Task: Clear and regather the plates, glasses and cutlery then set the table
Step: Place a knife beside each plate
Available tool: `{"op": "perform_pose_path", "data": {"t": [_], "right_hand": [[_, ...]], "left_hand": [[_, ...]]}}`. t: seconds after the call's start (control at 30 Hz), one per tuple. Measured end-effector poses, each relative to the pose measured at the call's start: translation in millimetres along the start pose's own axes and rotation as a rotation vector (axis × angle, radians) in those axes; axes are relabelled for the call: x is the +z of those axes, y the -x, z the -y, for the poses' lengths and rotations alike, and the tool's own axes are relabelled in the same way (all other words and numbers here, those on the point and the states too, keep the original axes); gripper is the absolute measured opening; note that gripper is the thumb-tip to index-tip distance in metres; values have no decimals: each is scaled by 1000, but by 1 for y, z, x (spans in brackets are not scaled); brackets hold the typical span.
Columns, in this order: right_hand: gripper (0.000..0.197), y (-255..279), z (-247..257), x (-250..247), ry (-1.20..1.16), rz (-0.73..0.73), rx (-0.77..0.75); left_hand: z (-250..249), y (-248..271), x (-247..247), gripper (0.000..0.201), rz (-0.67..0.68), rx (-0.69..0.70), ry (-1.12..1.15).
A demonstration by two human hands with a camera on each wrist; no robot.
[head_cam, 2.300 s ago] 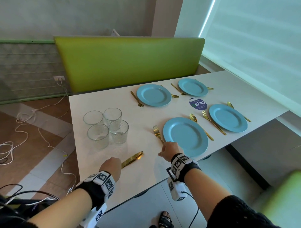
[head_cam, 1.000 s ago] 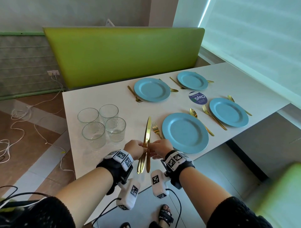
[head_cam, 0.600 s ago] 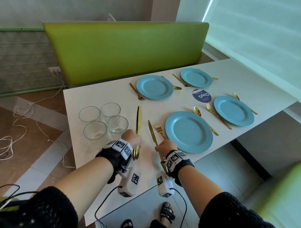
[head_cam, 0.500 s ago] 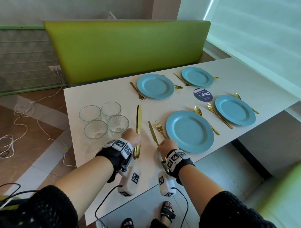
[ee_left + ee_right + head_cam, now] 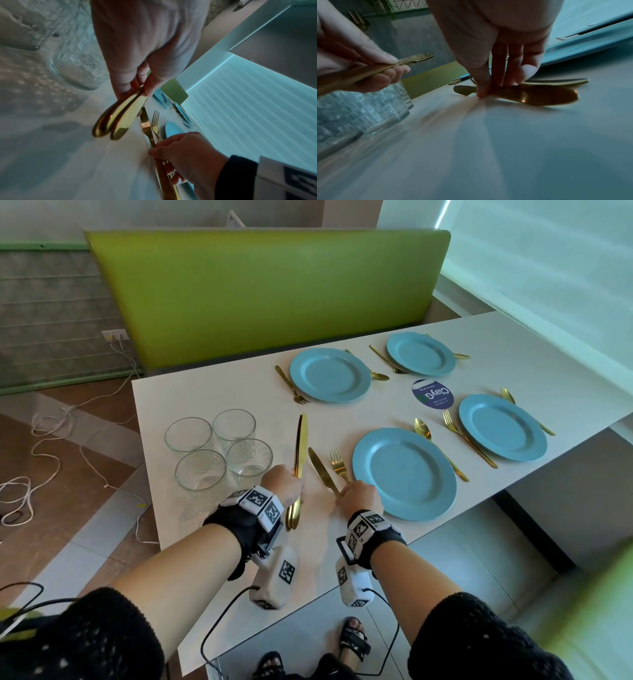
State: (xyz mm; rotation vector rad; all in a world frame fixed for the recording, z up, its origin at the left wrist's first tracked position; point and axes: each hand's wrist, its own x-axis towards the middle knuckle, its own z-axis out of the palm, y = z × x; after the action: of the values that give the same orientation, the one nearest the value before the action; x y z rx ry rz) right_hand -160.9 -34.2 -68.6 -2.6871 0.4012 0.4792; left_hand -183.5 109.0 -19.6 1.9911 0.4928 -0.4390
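My left hand [image 5: 291, 487] grips a bundle of gold knives [image 5: 300, 450] by the handles, blades pointing away, just above the white table [image 5: 219, 392]. In the left wrist view the rounded knife handles [image 5: 118, 120] stick out below the left hand's fingers [image 5: 137, 86]. My right hand [image 5: 342, 492] pinches the handle of a single gold knife [image 5: 321, 472]. That knife lies flat beside a gold fork [image 5: 337, 463], left of the near blue plate [image 5: 404, 474]. The right wrist view shows the fingertips [image 5: 482, 93] on the knife [image 5: 532, 95], which rests on the table.
Several clear glasses [image 5: 219, 450] stand grouped left of my left hand. Three more blue plates [image 5: 330, 374] with gold forks and spoons sit farther off, around a round blue sticker [image 5: 432, 398]. A green bench back [image 5: 267, 292] lies beyond. The table edge is close to my wrists.
A second ago both hands held the knives together. The right hand has since drawn one knife off and laid it beside the fork, while the left keeps the others upright.
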Motion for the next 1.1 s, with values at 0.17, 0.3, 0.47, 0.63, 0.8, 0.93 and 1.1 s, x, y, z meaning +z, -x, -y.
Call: {"op": "perform_pose_path", "data": {"t": [0.17,0.3,0.47,0.63,0.8,0.93,1.1], "right_hand": [[25,-2,0,-1,25,-24,4],[26,-1,1,-1,45,-39,18],[25,-1,1,-3,38,-32,31],[24,-2,0,-3,18,-36,36],[23,-2,-1,-3,13,-39,34],[23,-2,-1,-4,12,-38,35],[23,-1,-1,-5,12,-39,44]], "left_hand": [[2,-3,-1,28,7,4,-9],[1,-2,-1,27,5,-6,-17],[-3,-1,1,25,13,-14,-34],[-3,1,1,23,3,-14,-14],[-1,-1,3,26,8,-15,17],[1,0,4,27,-2,-21,-5],[1,1,3,23,8,-34,9]]}}
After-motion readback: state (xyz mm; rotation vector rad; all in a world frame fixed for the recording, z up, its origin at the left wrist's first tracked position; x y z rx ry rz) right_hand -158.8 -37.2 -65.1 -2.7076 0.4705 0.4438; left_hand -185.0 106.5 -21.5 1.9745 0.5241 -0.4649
